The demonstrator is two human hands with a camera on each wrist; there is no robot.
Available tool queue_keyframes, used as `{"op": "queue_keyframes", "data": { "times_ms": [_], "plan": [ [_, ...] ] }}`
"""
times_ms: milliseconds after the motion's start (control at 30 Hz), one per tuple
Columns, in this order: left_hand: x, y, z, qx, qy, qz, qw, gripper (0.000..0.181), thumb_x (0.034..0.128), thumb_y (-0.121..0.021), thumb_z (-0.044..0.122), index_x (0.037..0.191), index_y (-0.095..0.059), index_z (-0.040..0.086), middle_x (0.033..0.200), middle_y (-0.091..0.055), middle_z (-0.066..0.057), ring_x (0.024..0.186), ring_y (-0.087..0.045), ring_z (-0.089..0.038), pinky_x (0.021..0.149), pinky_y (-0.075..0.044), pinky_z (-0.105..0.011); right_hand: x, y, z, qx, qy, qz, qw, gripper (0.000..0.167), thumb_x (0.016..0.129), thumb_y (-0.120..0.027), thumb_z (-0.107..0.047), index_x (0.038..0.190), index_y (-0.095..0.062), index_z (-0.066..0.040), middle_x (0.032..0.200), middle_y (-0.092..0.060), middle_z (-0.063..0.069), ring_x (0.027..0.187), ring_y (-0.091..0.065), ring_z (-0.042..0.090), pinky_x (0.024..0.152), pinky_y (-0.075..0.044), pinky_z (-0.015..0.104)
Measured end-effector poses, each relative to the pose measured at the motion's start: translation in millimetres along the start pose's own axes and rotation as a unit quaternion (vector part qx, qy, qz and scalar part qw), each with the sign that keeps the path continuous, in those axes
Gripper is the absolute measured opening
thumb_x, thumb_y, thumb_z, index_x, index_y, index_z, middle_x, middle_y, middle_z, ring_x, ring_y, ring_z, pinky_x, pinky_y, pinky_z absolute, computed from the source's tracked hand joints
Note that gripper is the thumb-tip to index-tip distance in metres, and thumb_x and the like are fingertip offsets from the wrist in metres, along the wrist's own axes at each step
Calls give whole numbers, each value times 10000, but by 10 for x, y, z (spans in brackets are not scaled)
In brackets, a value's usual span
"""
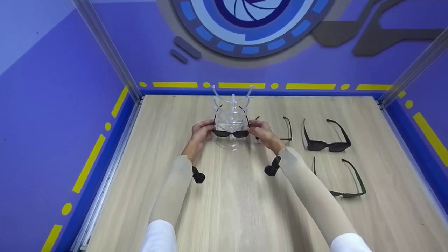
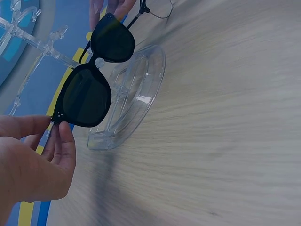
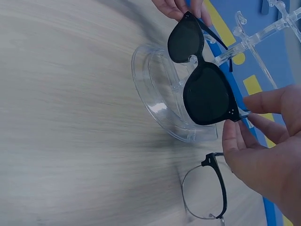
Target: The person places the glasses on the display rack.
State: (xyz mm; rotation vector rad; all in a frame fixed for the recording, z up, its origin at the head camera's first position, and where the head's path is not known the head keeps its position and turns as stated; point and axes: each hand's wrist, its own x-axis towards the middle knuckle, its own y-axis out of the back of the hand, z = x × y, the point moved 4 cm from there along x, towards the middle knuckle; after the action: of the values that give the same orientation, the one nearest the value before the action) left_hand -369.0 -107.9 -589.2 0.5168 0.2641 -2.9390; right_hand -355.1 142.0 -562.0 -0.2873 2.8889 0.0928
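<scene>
Black sunglasses (image 1: 231, 133) sit against the lower part of a clear acrylic display stand (image 1: 233, 112), lenses facing me. My left hand (image 1: 202, 132) pinches the frame's left corner by the hinge. At the opposite corner, my right hand (image 1: 263, 133) pinches the frame between thumb and fingers. In the left wrist view the dark lenses of the sunglasses (image 2: 87, 94) stand in front of the stand's clear curved base (image 2: 141, 99). The right wrist view shows the bridge of the sunglasses (image 3: 209, 92) next to a clear peg of the stand.
Half-rimmed glasses (image 3: 223, 188) lie just right of the stand, partly behind my right hand in the head view. Farther right are black sunglasses (image 1: 328, 146) and, nearer me, dark green-tinged glasses (image 1: 350, 194), partly covered by my right sleeve. Blue-purple panels (image 1: 147, 63) enclose the wooden table (image 1: 224, 210).
</scene>
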Motion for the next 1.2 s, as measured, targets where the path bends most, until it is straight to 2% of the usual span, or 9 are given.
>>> {"op": "queue_keyframes", "data": {
  "times_ms": [167,533,700,1000,1200],
  "plan": [
    [-14,8,-12,56,-65,66,9999,325,911,-663,-39,1228,-722,-1,1079,-768,-89,753,-647,-72,908,-519,-379,-16,-2,-10,104,-17,-191,9998,545,967,-438,79,1494,-331,169,1505,-418,371,1426,-416,464,1225,-350,461],
    [-23,-7,-12,-42,-78,167,9998,328,909,-649,-59,1230,-709,-32,1121,-746,-162,697,-610,-76,792,-515,-325,-27,-4,-30,235,-92,-239,9994,543,978,-436,70,1495,-313,182,1532,-391,360,1456,-386,463,1231,-341,465],
    [-19,-9,-16,-100,-103,199,9997,324,900,-650,-65,1217,-711,-45,1088,-752,-161,684,-608,-80,744,-515,-304,-25,-4,-20,201,-77,-246,9995,529,985,-444,56,1489,-335,175,1523,-410,349,1453,-407,435,1229,-346,455],
    [-21,-28,-20,-59,-23,134,9999,324,900,-649,-69,1215,-717,-32,1154,-746,-175,738,-650,-83,892,-547,-378,-29,28,-9,229,-110,-187,9995,548,973,-452,53,1500,-340,152,1514,-409,343,1448,-409,426,1225,-356,447],
    [-25,-38,1,-148,-169,68,9997,330,902,-636,-82,1223,-705,-54,1165,-733,-207,706,-641,-72,842,-558,-351,-46,39,-30,-128,-72,-362,9992,517,988,-443,28,1486,-377,146,1555,-391,323,1476,-384,412,1234,-338,456]
  ]
}}
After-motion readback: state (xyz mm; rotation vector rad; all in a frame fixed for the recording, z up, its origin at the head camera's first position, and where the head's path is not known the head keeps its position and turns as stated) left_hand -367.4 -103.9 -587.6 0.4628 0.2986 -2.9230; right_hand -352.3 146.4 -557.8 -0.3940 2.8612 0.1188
